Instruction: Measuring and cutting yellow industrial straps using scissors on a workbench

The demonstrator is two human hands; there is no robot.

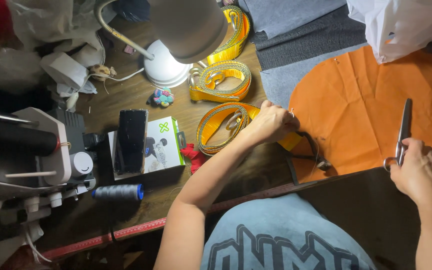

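Fingers of the left hand (271, 122) are curling tight around the end of an orange webbing strap (221, 127), pinning it at the edge of the orange fabric (356, 110) spread over the wooden table (141, 95). The right hand (418, 170) is gripping a pair of scissors (403, 132), fingers closed through the handles, blades pointing away over the fabric (whether the blades are parted I cannot tell). The strap is lying in loops from the left hand back toward a white desk lamp (168, 65), metal rings threaded on it. As a judgement, the work looks mid-way: the webbing is laid out and held, but the blades are not yet touching it. A grey thread spool (118, 192) and a phone (131, 141) are sitting near a sewing machine (26, 160).
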